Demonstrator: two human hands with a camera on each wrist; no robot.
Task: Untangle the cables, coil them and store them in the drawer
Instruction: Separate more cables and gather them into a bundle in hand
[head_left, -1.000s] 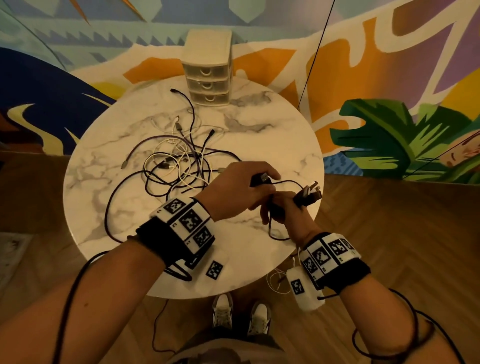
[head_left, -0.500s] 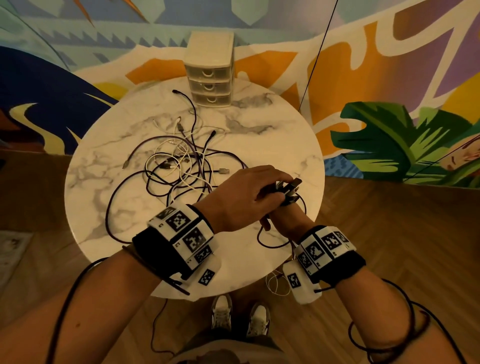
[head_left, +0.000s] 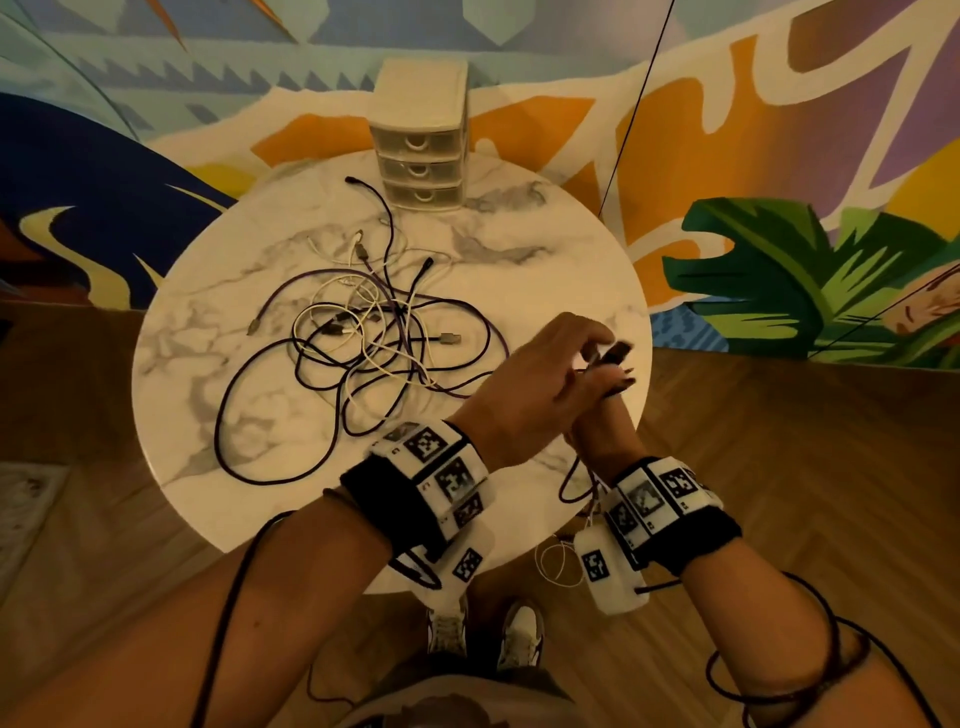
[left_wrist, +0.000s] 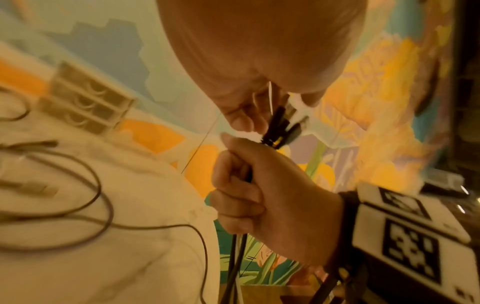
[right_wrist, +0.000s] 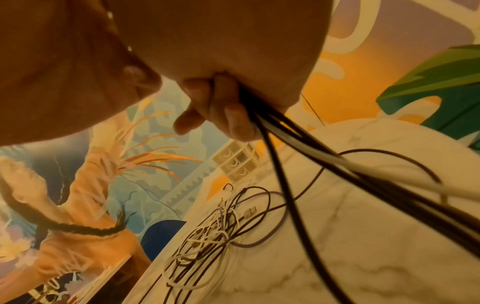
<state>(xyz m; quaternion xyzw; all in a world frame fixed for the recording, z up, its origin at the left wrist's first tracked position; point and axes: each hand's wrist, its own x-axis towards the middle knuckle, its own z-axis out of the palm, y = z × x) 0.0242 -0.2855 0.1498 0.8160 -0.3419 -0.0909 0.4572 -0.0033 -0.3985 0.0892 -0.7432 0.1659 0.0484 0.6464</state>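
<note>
a round marble-patterned table (head_left: 561, 249) with grey veining stands on a wooden floor (head_left: 779, 467) laid in angled planks; beyond the hands, behind the table's far edge, rises a painted mural wall (head_left: 727, 104) in blue, teal, orange and purple bands. to the right of the hands the mural shows large green leaves (head_left: 769, 270); to their left a dark blue shape (head_left: 78, 171) edged in yellow; the light is warm and dim, and a pale rug corner (head_left: 26, 499) lies on the floor at far left.
</note>
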